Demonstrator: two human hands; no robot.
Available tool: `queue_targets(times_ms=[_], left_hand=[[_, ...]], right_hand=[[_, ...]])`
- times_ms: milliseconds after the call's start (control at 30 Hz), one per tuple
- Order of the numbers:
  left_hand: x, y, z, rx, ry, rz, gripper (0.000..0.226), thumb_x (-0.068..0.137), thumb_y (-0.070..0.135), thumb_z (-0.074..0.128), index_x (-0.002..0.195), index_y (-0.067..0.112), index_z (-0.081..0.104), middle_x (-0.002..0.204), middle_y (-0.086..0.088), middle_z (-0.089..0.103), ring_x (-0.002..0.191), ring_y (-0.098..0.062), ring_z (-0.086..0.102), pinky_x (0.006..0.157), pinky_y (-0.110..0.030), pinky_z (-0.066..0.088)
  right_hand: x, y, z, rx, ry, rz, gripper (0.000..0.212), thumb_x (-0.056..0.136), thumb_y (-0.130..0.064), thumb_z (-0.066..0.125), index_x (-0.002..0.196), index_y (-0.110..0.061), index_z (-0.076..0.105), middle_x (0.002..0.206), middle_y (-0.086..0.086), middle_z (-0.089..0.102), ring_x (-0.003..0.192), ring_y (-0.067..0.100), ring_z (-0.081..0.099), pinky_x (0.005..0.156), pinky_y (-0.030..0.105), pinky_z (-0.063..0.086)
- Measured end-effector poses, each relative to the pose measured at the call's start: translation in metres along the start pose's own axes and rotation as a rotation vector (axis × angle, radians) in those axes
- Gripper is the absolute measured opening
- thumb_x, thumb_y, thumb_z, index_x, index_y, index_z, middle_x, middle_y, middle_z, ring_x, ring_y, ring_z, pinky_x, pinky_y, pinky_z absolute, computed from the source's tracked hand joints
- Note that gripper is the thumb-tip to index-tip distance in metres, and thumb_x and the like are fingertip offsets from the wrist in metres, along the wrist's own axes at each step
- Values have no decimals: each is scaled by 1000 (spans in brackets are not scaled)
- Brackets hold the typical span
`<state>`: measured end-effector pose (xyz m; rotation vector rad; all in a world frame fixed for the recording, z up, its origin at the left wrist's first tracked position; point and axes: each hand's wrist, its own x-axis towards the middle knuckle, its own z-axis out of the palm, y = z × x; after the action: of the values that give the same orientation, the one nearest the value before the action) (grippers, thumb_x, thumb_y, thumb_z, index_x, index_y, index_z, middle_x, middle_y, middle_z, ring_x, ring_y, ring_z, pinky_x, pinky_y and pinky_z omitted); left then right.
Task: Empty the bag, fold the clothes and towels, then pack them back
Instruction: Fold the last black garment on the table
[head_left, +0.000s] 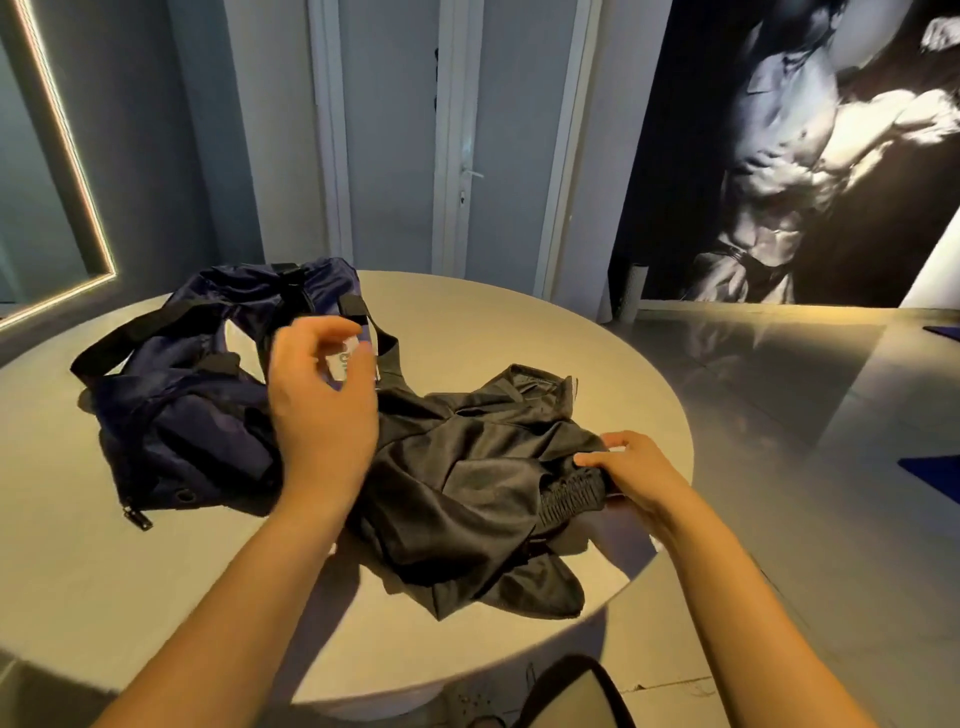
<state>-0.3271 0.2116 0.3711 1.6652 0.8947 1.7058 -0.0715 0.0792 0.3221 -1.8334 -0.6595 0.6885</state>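
Dark navy fabric forms a soft bag (176, 410) slumped on the left side of a round pale table (156, 597), its black straps splayed toward the far edge. Touching it, a black, slightly shiny garment (467, 483) is spread in a crumpled heap across the middle and right of the table, reaching the near right edge. Emptying appears to have been started at least: one garment is out, unfolded. Whether more remains inside the bag cannot be told; no towels are seen, and folding and repacking are judged to be ahead. The left hand (322, 410) is raised over the seam where bag and garment meet, fingers loosely spread and curled, nothing clearly held; it is motion-blurred. The right hand (636, 473) is laid at the garment's right edge, fingers closed on the ribbed elastic waistband (571, 493).
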Motion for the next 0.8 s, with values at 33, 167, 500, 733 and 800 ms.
queue_targets(times_ms=[33,167,500,733,800], left_hand=[[-15,9,8,16,-197,42,5,97,21,66,102,23,67,100,8,68,93,-6,64,81,-18,53],[-63,26,44,274,-887,187,34,88,52,70,118,36,64,108,17,64,97,-1,60,87,-28,51],[-32,67,38,90,-974,-87,16,87,33,78,79,24,69,76,8,67,67,0,59,63,-14,42],[17,124,21,44,-812,-250,56,79,43,83,97,-9,71,85,-20,72,70,-16,63,72,-29,45],[24,142,16,91,-793,-215,55,79,45,82,86,-8,69,75,-16,66,65,-13,60,68,-28,43]], right_hand=[[-3,-5,-1,61,-8,-17,17,88,-12,76,98,-3,66,92,20,71,80,30,71,66,44,63],[-17,-30,-2,188,-14,-72,41,85,-12,79,119,-7,57,97,22,72,75,30,75,64,44,63],[-49,-72,-22,158,-121,-259,18,95,-8,66,112,0,65,106,29,70,81,33,66,67,34,61],[-83,-72,-17,172,-302,-561,37,93,-38,70,123,-16,67,117,7,73,114,24,68,101,46,54],[-95,-77,-13,98,-262,-637,41,88,-35,74,125,-20,66,115,0,74,112,19,68,101,43,55]])
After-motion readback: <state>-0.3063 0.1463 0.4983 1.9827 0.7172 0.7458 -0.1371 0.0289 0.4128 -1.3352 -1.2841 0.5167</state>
